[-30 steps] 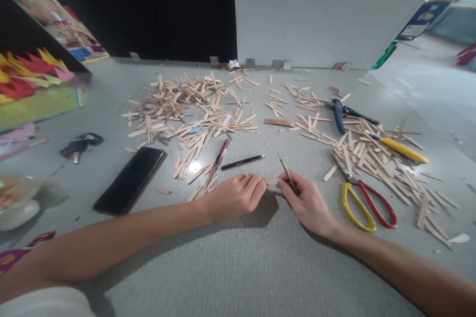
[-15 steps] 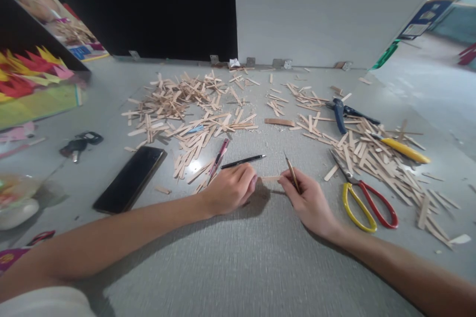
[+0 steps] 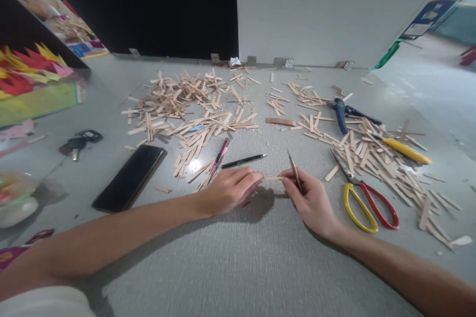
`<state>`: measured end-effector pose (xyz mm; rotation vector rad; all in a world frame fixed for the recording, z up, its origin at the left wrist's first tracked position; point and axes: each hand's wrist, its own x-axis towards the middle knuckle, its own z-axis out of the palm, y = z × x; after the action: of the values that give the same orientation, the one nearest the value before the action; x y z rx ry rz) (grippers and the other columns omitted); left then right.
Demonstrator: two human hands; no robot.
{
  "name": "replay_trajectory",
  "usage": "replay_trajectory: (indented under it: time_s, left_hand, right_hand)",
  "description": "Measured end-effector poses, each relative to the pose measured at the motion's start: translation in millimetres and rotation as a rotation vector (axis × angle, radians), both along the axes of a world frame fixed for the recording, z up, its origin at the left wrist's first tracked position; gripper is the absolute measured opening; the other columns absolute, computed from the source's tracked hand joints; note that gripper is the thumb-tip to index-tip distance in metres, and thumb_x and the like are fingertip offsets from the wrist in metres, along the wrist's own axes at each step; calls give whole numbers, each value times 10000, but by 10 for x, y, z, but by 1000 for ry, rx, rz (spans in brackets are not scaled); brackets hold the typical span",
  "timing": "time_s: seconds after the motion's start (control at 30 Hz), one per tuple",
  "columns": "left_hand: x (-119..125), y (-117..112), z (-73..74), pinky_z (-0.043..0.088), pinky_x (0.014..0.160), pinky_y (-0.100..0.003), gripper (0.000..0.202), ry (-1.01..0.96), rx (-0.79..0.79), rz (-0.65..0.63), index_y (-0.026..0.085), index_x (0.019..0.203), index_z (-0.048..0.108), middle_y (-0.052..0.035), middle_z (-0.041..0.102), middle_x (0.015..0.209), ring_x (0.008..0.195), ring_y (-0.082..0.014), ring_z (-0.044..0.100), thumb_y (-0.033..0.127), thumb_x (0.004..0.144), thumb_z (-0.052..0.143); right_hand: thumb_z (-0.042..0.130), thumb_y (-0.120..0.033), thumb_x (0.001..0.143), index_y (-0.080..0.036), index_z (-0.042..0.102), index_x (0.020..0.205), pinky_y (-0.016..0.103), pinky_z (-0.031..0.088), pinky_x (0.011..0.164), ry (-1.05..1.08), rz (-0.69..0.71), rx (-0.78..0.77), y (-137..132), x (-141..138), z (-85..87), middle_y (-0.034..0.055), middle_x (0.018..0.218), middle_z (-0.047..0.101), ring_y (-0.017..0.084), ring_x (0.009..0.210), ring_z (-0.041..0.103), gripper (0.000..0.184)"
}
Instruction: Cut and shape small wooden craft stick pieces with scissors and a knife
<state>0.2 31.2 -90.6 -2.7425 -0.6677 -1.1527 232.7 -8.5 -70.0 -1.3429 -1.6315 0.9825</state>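
Observation:
Between my two hands a short, flat wooden craft stick [image 3: 273, 178] is held level, just above the table. My left hand [image 3: 228, 189] is closed, pinching its left end with fingertips and thumb. The right end is pinched by my right hand [image 3: 309, 200], which also keeps a slim, brass-coloured pointed tool [image 3: 293, 166] between its fingers, tip up and away from me. The tool's exact kind is unclear. Just beyond my left hand lie a black pen [image 3: 243, 161] and a pink-and-black cutter-like tool [image 3: 219, 158].
Loose craft sticks [image 3: 178, 94] are heaped at the back left, with more [image 3: 372, 153] at right. Red-and-yellow scissors [image 3: 360, 185], blue-handled pliers [image 3: 340, 114] and a yellow-handled tool [image 3: 407, 151] lie there. At left are a phone [image 3: 130, 178] and keys [image 3: 76, 146]. A black-and-white panel [image 3: 297, 10] stands behind.
My left fingers have stretched out a little to the right along the stick, and less of it shows between my hands. The right hand has barely shifted.

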Motion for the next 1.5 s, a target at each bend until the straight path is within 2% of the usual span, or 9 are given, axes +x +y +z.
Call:
replay_trajectory:
  time_s: [0.1,0.37,0.5,0.7,0.87,1.03,1.5]
  left_hand:
    - [-6,-1,4,548,617,-250,115,-4,-3,6,165,1140,582,-31,705,845,685,-162,688,159,1141,468]
    - [-15,6,-22,546,592,-254,130,-3,2,-3,133,1157,593,-47,714,847,670,-166,687,172,1148,469]
    - [-7,10,-20,550,590,-259,145,-1,-6,-1,129,1150,595,-57,723,855,673,-170,689,180,1153,459]
    - [9,15,-7,537,571,-261,158,-3,-24,-32,126,1138,591,-70,734,854,656,-173,693,197,1157,452]
    - [12,7,26,528,558,-265,194,21,-84,-91,132,1169,580,-68,754,847,639,-171,702,150,1143,389]
    - [20,31,40,511,530,-252,219,45,-167,-194,140,1139,579,-35,771,802,593,-146,703,215,1166,376]
    - [-5,50,6,503,541,-253,229,61,-313,-267,170,987,618,-38,770,771,590,-142,687,97,1032,406]
  right_hand:
    - [625,-450,970,-233,666,904,296,446,539,-4,-8,18,-4,8,-2,-13,669,577,175,576,512,231]
    - [623,-422,968,-247,635,874,292,453,552,5,-18,31,-3,11,-10,-17,670,576,176,588,532,199]
    - [615,-410,976,-246,618,864,288,409,528,14,-12,38,-2,-3,2,-27,663,559,161,559,486,199]
    - [583,-383,981,-238,605,860,282,309,475,22,6,39,-8,0,25,-67,614,459,136,504,359,190]
    - [579,-359,964,-243,572,799,277,291,480,21,33,36,-3,-1,30,-72,605,426,133,515,352,201]
    - [587,-349,943,-250,550,752,273,299,484,8,74,9,-9,-6,13,-67,592,443,134,517,388,219]
    - [555,-377,946,-249,529,749,273,307,498,-29,124,-26,-17,-11,6,-68,590,437,133,524,397,237]
